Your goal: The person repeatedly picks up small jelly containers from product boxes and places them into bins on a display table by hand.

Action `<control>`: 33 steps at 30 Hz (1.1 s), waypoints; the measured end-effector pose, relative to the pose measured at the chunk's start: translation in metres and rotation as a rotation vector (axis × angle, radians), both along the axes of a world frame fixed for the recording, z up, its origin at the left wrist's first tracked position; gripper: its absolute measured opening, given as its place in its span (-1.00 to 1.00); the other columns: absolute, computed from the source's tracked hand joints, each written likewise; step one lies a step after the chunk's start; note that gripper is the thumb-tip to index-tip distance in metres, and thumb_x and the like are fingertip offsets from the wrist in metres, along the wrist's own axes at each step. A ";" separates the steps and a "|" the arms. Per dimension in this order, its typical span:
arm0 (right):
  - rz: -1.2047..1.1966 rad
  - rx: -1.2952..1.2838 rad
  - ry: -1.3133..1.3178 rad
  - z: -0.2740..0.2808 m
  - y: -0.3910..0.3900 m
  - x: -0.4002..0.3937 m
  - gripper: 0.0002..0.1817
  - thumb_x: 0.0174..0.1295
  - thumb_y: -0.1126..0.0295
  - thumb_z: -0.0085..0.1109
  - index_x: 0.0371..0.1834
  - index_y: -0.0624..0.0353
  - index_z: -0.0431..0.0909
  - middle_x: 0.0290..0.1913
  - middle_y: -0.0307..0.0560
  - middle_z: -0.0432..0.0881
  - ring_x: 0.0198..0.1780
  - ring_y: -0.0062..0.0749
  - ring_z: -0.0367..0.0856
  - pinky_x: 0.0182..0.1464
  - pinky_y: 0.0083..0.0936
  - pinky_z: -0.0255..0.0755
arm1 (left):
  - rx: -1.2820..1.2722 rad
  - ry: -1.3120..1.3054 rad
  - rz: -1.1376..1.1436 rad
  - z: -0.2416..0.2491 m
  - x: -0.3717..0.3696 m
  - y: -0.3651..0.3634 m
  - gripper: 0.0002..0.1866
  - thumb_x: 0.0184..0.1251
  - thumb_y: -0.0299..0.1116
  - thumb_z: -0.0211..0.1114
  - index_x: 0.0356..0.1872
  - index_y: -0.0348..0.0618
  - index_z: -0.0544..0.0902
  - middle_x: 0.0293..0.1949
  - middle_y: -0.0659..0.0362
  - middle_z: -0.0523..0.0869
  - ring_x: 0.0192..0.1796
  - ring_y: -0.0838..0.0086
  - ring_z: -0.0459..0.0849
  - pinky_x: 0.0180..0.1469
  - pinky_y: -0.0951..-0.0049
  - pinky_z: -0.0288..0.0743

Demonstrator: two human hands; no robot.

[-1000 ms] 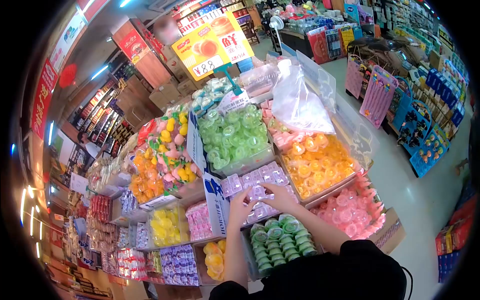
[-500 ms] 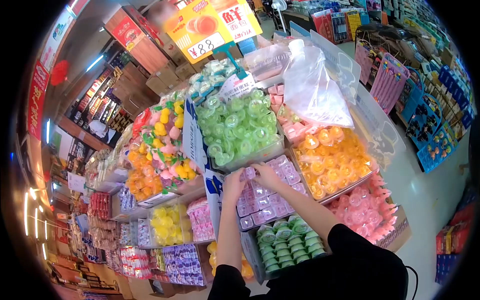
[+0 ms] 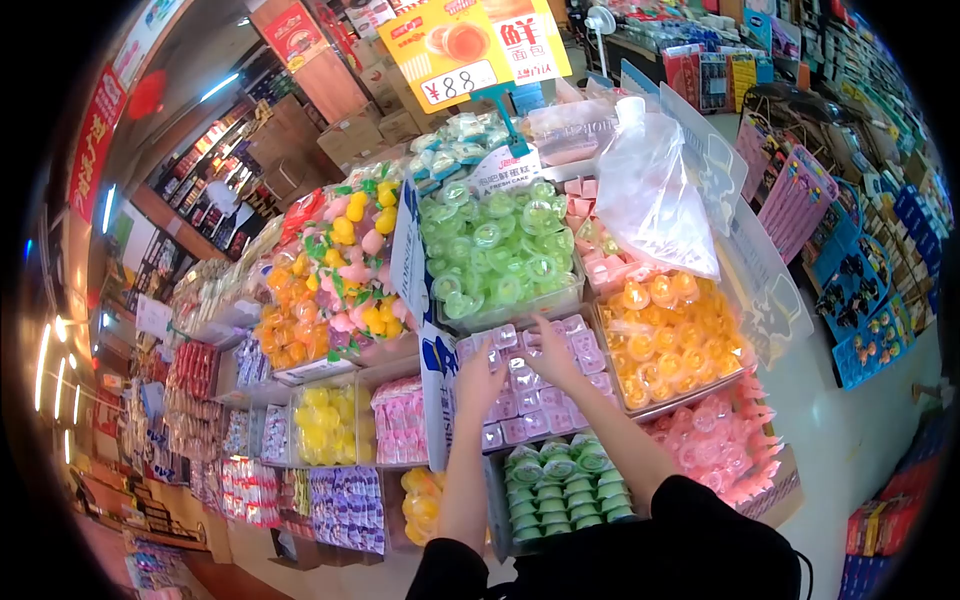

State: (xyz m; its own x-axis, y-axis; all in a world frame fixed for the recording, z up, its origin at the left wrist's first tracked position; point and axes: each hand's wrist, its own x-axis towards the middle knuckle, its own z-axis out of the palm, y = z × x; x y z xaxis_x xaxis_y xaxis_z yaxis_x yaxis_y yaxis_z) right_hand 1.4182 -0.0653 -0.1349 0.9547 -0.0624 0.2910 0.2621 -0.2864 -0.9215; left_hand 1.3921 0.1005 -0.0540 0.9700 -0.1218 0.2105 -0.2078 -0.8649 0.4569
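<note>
My left hand point(image 3: 479, 380) rests over the left side of a bin of small square lilac cups point(image 3: 528, 402), its fingers pointing away from me; it looks open, with fingertips at the cups near the bin's far left. My right hand point(image 3: 552, 358) is above the far middle of the same bin, its fingers apart and holding nothing. Lilac cups lie between the two hands, set in rows. Just beyond them stands a clear bin of round green cups point(image 3: 500, 250). Nearer me is a bin of stacked dark green cups point(image 3: 556, 505).
Orange cups point(image 3: 672, 345) and pink cups point(image 3: 715, 440) fill bins on the right. A clear plastic bag point(image 3: 655, 190) lies behind. On the left are fruit-shaped packs point(image 3: 340, 265) and yellow cups point(image 3: 325, 425). A price sign point(image 3: 460, 55) rises at the back.
My hands, close together around a lilac cup at the bin's far left before, are now apart. The right fingers have spread off the cup. The view has shifted slightly.
</note>
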 end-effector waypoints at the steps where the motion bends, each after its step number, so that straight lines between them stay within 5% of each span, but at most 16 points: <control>1: 0.011 0.082 0.047 0.014 -0.010 -0.020 -0.25 0.02 0.44 0.40 0.32 0.25 0.26 0.07 0.21 0.59 0.08 -0.04 0.62 0.11 -0.26 0.53 | -0.046 -0.017 0.004 0.004 -0.025 -0.002 -0.51 0.21 -0.20 0.34 0.14 -0.15 0.56 -0.17 -0.09 0.73 -0.11 0.03 0.71 -0.11 0.11 0.57; 5: 0.034 0.192 0.103 0.005 -0.017 -0.100 -0.42 0.13 0.48 0.31 0.23 0.26 0.34 0.04 0.11 0.59 0.03 -0.30 0.65 0.03 -0.40 0.55 | -0.207 0.150 0.059 0.004 -0.166 -0.016 -0.65 0.25 -0.24 0.34 0.01 -0.15 0.64 -0.54 0.06 0.64 -0.51 0.26 0.61 -0.40 0.29 0.48; 9: 0.273 0.132 0.121 0.028 0.008 -0.203 -0.67 0.19 0.38 0.29 -0.01 0.25 0.56 -0.24 -0.05 0.70 -0.18 -0.38 0.70 -0.06 -0.44 0.58 | -0.419 0.408 0.017 -0.038 -0.283 -0.023 -0.72 0.20 -0.39 0.36 -0.08 -0.28 0.67 -0.67 0.18 0.58 -0.58 0.51 0.59 -0.46 0.39 0.47; 12: 0.615 0.170 0.227 0.044 0.032 -0.255 -0.74 0.22 0.36 0.27 -0.07 0.24 0.61 -0.24 -0.06 0.70 -0.20 -0.41 0.69 -0.08 -0.48 0.56 | -0.395 0.495 0.137 -0.038 -0.326 -0.018 -0.70 0.16 -0.37 0.36 -0.10 -0.26 0.64 -0.46 0.05 0.67 -0.34 0.28 0.72 -0.22 0.33 0.57; 15: 0.848 0.220 0.259 0.059 0.058 -0.301 -0.76 0.24 0.34 0.25 -0.11 0.23 0.63 -0.29 -0.05 0.71 -0.26 -0.41 0.69 -0.14 -0.47 0.56 | -0.330 -0.058 0.100 -0.015 -0.345 -0.017 -0.58 0.07 -0.46 0.36 0.00 -0.33 0.56 -0.15 -0.04 0.67 -0.02 0.20 0.68 0.00 0.28 0.54; 16: 0.911 0.243 0.310 0.072 0.059 -0.307 -0.77 0.23 0.32 0.25 -0.13 0.22 0.63 -0.30 -0.03 0.71 -0.27 -0.36 0.71 -0.15 -0.46 0.57 | -0.493 0.216 0.167 -0.015 -0.363 -0.008 -0.48 0.01 -0.52 0.35 0.08 -0.35 0.48 0.08 -0.08 0.57 0.16 0.16 0.57 0.13 0.25 0.48; 17: 0.969 0.252 0.341 0.080 0.061 -0.309 -0.77 0.23 0.31 0.25 -0.15 0.20 0.64 -0.31 -0.01 0.72 -0.29 -0.32 0.72 -0.15 -0.44 0.58 | -0.498 0.234 0.219 -0.010 -0.378 -0.007 -0.49 0.02 -0.51 0.35 0.08 -0.35 0.48 0.07 -0.08 0.58 0.15 0.16 0.58 0.13 0.25 0.48; 18: 1.051 0.278 0.343 0.083 0.063 -0.315 -0.78 0.27 0.34 0.25 -0.15 0.28 0.62 -0.38 -0.15 0.69 -0.36 -0.57 0.62 -0.24 -0.53 0.55 | -0.506 0.239 0.261 -0.003 -0.388 -0.008 -0.49 0.02 -0.51 0.35 0.08 -0.35 0.48 0.06 -0.08 0.58 0.14 0.16 0.59 0.13 0.26 0.48; 20: 1.144 0.194 0.319 0.090 0.067 -0.332 -0.79 0.27 0.34 0.25 -0.16 0.27 0.62 -0.37 -0.15 0.69 -0.34 -0.57 0.63 -0.22 -0.53 0.55 | -0.595 0.385 0.400 0.044 -0.404 -0.020 -0.50 0.05 -0.48 0.37 0.08 -0.34 0.49 0.05 -0.07 0.59 0.13 0.16 0.59 0.15 0.26 0.47; 24: 1.297 0.116 0.276 0.090 0.088 -0.376 -0.81 0.27 0.34 0.25 -0.18 0.24 0.61 -0.34 -0.16 0.68 -0.30 -0.56 0.63 -0.15 -0.52 0.56 | -0.521 0.071 0.378 0.007 -0.465 -0.005 -0.51 0.10 -0.38 0.38 0.08 -0.33 0.52 0.01 -0.03 0.64 -0.08 0.20 0.68 -0.05 0.22 0.55; 30: 1.507 -0.039 0.456 0.109 0.132 -0.483 -0.81 0.34 0.35 0.19 -0.18 0.26 0.63 -0.33 -0.16 0.67 -0.35 -0.66 0.61 -0.34 -0.65 0.51 | -0.408 0.220 0.572 0.012 -0.598 0.018 -0.68 0.23 -0.23 0.29 -0.14 -0.27 0.63 -0.31 -0.07 0.69 -0.26 0.07 0.69 -0.15 0.19 0.57; 33: 1.587 -0.063 0.532 0.089 0.157 -0.563 -0.79 0.32 0.30 0.20 -0.18 0.23 0.63 -0.37 -0.14 0.69 -0.31 -0.57 0.67 -0.24 -0.55 0.55 | -0.453 0.154 0.791 0.040 -0.683 0.019 -0.73 0.26 -0.25 0.26 -0.22 -0.29 0.64 -0.38 -0.11 0.69 -0.29 0.00 0.68 -0.21 0.15 0.56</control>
